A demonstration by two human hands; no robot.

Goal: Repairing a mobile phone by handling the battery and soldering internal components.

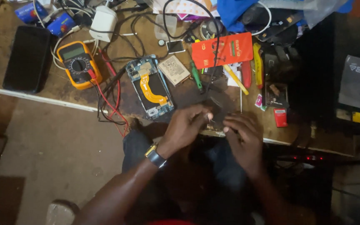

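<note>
Surface: cluttered workbench (5, 62)
Left hand (186, 125): pinching small dark part (218, 109)
Right hand (242, 133): fingers curled on same part (grip unclear)
Opened phone (150, 87): ten o'clock
Multimeter (78, 63): farther, ten o'clock

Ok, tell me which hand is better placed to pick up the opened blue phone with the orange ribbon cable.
Left, probably. The left hand lies just right of the opened blue phone with the orange ribbon cable. The right hand is farther off, across the small dark part that both hands touch.
</note>
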